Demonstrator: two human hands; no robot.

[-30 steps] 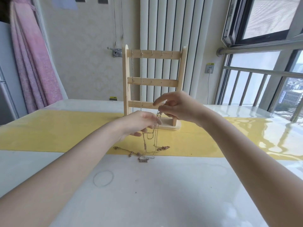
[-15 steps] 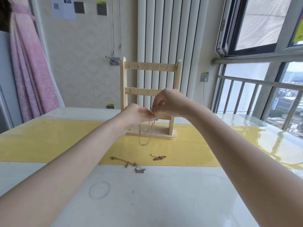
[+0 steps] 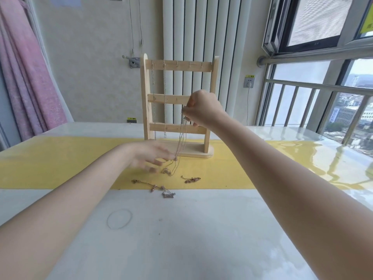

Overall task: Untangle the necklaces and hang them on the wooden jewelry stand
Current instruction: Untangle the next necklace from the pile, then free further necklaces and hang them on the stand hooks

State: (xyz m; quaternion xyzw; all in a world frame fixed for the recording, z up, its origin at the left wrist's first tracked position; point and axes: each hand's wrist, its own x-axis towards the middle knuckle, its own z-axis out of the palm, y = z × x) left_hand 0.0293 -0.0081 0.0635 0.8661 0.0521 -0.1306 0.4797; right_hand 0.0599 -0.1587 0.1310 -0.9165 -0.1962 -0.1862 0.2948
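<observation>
1. The wooden jewelry stand (image 3: 177, 110) sits on the yellow runner (image 3: 50, 162); two chains (image 3: 164, 102) hang from its top rail's left hooks.
2. In front of the stand, the right hand (image 3: 201, 111) pinches a thin necklace (image 3: 180, 142) that dangles to the runner.
3. The left hand (image 3: 149, 155), blurred, seems spread, fingertips touching the strands.
4. Nearer than the stand lie a pendant necklace (image 3: 161, 189) and a short chain (image 3: 190, 179).

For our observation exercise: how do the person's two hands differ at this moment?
The right hand is raised in front of the wooden stand, pinching a thin chain at its top; the left hand is low over the yellow strip, blurred, fingers spread near the chain's lower part. Both are bare and work on the same chain.
</observation>
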